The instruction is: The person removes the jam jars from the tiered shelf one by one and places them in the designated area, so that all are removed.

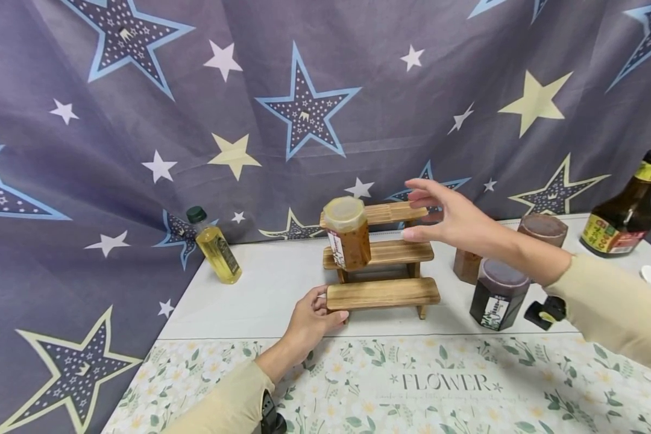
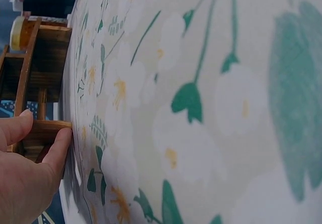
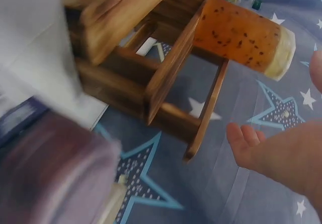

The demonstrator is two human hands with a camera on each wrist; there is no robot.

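Observation:
A three-step wooden stand (image 1: 382,293) is upright on the white tabletop. With thumb and fingers, my left hand (image 1: 308,319) grips the left end of its lowest step; the left wrist view shows the thumb and a finger (image 2: 59,146) either side of the wood. On the left end of the middle step stands a jar of orange-brown preserve (image 1: 356,244) with a pale yellow lid, dark specks showing in the right wrist view. My right hand (image 1: 452,214) is in the air right of this jar, near the top step, fingers spread and holding nothing.
Under my right forearm are a dark jar with a purplish lid (image 1: 499,295) and brown jars (image 1: 542,229). A brown sauce bottle (image 1: 618,211) stands far right, an oil bottle (image 1: 217,250) at left. Flowered cloth (image 1: 412,374) covers the front; a starry curtain (image 1: 184,120) hangs behind.

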